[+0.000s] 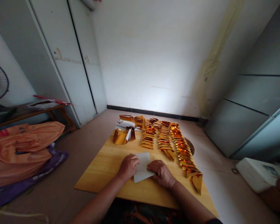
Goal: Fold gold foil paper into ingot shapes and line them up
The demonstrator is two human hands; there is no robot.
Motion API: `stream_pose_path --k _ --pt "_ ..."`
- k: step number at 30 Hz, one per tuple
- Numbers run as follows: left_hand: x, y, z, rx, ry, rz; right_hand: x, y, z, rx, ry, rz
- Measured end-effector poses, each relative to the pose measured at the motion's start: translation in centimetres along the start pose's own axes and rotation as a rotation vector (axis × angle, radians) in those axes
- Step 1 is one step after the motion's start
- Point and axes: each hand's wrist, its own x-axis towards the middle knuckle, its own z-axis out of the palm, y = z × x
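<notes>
A pale square sheet of paper lies on the wooden board near its front edge. My left hand is at the paper's left edge, fingers curled and closed on it. On the opposite edge, my right hand pinches the paper with thumb and bent fingers. Beyond my hands, folded gold foil paper pieces stand in overlapping rows. Another long row of folded gold pieces runs down the board's right side. Loose gold foil sheets and a white paper bundle sit at the back left.
The wooden board is my low work surface. A round metal basin shows partly behind its right edge. Orange cloth or bags lie on the left floor. A white box stands at right, a grey cabinet at back left.
</notes>
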Motion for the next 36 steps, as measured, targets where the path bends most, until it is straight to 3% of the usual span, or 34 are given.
stream_pose_path --k 3,7,10,13,20,27,36 --pt "0.0 -0.9 -0.4 -0.159 -0.028 -0.071 0.6 0.9 0.3 0.1 0.065 0.135" --pt "0.5 -1.4 -1.0 -0.306 -0.03 -0.257 2.6 1.2 1.0 0.202 0.127 0.47" --pt "0.7 -1.7 -0.9 -0.325 0.037 -0.32 4.4 0.6 1.7 0.066 0.11 0.673" --pt "0.6 -2.2 -0.4 -0.348 0.092 -0.35 5.8 -0.1 2.2 -0.14 0.058 0.764" --pt "0.6 -2.5 0.3 -0.295 0.153 -0.343 6.9 -0.8 3.2 -0.404 -0.054 0.742" --pt "0.3 -2.1 1.6 -0.137 0.162 -0.219 7.0 -0.9 3.2 -0.444 -0.109 0.739" --pt "0.0 -1.5 1.3 -0.02 0.108 -0.23 7.1 -0.9 3.1 -0.453 -0.105 0.711"
